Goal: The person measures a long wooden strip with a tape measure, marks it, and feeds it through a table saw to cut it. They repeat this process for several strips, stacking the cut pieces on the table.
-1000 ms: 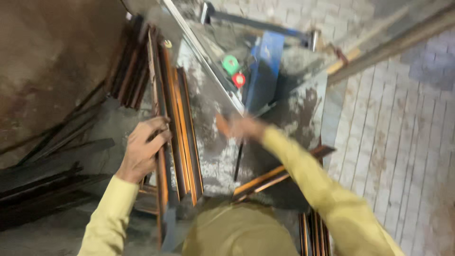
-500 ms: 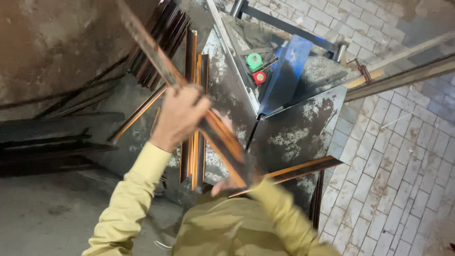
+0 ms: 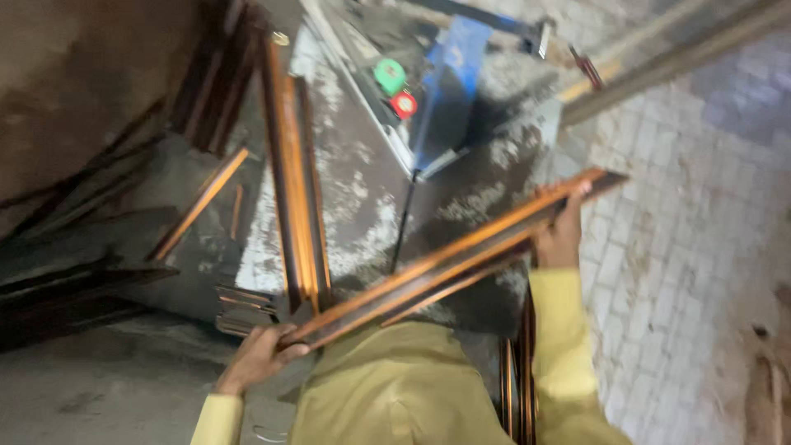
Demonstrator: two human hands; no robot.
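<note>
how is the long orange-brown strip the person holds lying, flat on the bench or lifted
Lifted: the long strip slants above the bench, left hand and right hand gripping its ends.

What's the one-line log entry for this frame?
left hand: grips near end of orange bar | right hand: grips far end | bar: tilted, over grey table | view: blurred

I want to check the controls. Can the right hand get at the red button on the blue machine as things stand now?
Probably not at once. The right hand grips the far end of the long orange bar, and the left hand holds its near end. The red button lies uncovered beyond the bar, so the hand would first have to let go.
</note>
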